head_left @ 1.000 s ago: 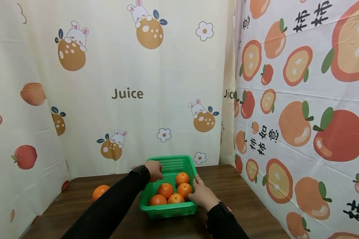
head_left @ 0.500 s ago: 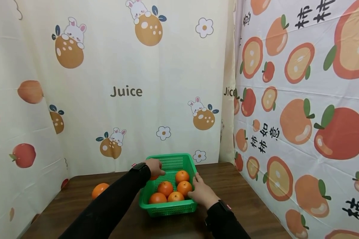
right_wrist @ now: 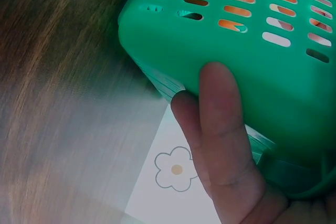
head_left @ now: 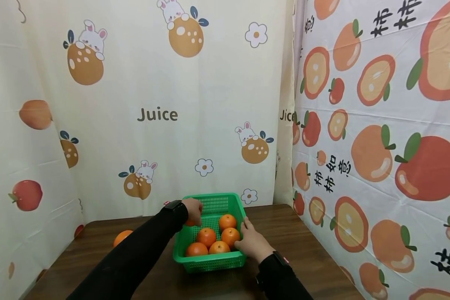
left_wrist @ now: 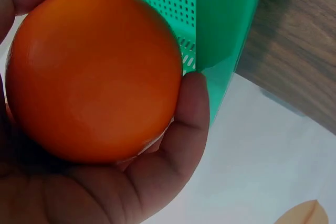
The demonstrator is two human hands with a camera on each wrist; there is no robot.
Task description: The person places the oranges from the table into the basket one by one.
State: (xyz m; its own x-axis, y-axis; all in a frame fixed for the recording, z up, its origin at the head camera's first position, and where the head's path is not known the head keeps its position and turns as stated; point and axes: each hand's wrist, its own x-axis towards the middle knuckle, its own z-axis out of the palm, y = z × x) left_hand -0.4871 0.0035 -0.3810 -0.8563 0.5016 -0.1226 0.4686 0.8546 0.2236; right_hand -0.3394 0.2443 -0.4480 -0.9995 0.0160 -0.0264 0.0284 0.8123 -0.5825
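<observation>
My left hand (head_left: 193, 210) is over the far left part of a green plastic basket (head_left: 210, 266). In the left wrist view its fingers and thumb curl round a smooth, deep-orange fruit, apparently an orange (left_wrist: 94, 77); most of it is hidden in the head view. Several more oranges (head_left: 206, 237) lie in the basket's near and right parts. At the basket's right side my right hand (head_left: 254, 243) grips the wall, its thumb at the rim. In the right wrist view two fingers (right_wrist: 223, 114) lie nearly straight along the outer wall.
Another orange (head_left: 122, 237) lies on the brown wooden table (head_left: 292, 241), left of the basket and partly hidden by my left sleeve (head_left: 135, 250). Printed cloths hang behind the table and along both sides, with the back cloth (head_left: 210, 83) just beyond the basket.
My left hand stays over the basket's left side with the orange, turning slightly. The right hand keeps its place on the basket wall. The head view has shifted a little.
</observation>
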